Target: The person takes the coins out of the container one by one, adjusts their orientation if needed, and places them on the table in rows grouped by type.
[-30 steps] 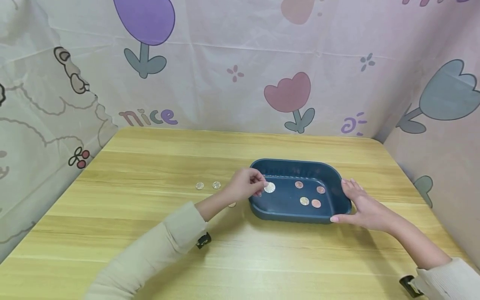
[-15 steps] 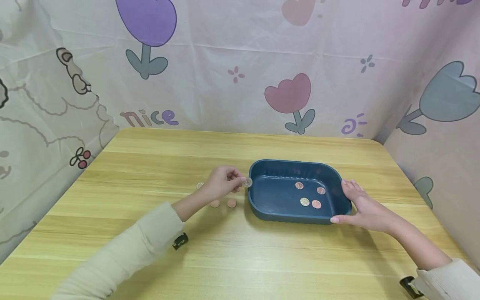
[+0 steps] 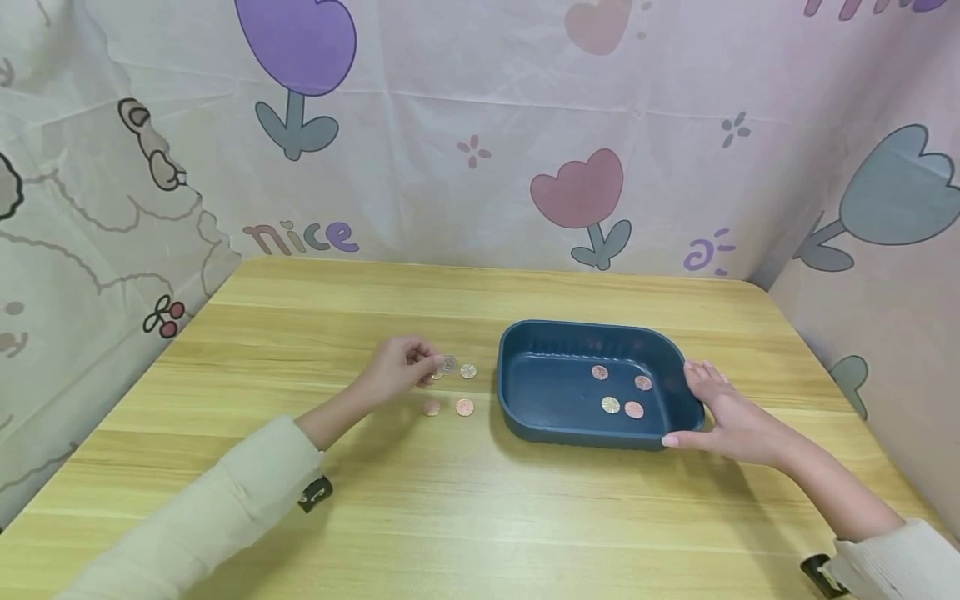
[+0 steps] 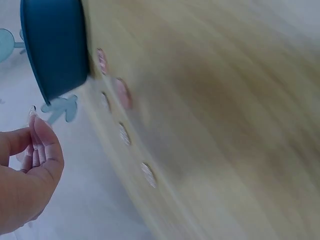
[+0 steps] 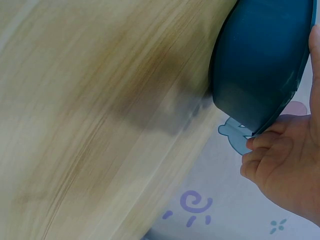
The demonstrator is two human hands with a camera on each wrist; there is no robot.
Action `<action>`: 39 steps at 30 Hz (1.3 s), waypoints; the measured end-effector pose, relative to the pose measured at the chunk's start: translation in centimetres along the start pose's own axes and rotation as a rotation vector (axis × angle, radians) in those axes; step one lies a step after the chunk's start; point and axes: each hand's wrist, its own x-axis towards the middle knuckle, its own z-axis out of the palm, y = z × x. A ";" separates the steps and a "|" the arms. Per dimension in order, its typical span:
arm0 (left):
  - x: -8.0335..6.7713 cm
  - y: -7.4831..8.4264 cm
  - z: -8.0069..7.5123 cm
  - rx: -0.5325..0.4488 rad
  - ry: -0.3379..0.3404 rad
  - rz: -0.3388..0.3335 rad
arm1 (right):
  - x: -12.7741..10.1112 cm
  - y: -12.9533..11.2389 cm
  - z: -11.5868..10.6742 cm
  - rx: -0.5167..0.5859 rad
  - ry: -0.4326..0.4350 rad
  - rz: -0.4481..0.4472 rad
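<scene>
A silver coin [image 3: 448, 363] is pinched between thumb and fingers of my left hand [image 3: 401, 367], held over the table left of the blue tray [image 3: 592, 437]. Below and beside that hand lie loose coins: a silver one [image 3: 468, 371], a copper one [image 3: 465, 407] and another copper one [image 3: 431, 408]. The left wrist view shows further silver coins [image 4: 148, 174] in a row. My right hand [image 3: 731, 421] grips the tray's right end, thumb at the front rim and fingers along the right side. Inside the tray lie several coins, including a yellowish one [image 3: 611, 405] and a copper one [image 3: 633, 409].
A wooden table [image 3: 480, 525] carries everything. Behind it and at both sides hangs a printed cloth [image 3: 420, 183] with tulips and lettering. A dark strap piece [image 3: 315, 493] sits at the left sleeve cuff.
My left hand has moved left, from over the tray to above the table coins, with the silver coin still pinched. The right hand and tray have stayed in place.
</scene>
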 end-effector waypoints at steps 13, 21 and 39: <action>-0.8 -4.4 -3.1 0.091 0.055 -0.088 | -0.1 0.1 0.0 0.007 -0.004 0.004; -1.0 -6.1 -4.9 0.112 0.040 -0.178 | 0.0 0.1 0.0 -0.005 -0.003 0.000; -0.2 -5.9 -5.7 0.287 -0.002 -0.344 | 0.0 0.0 -0.1 0.002 -0.009 0.005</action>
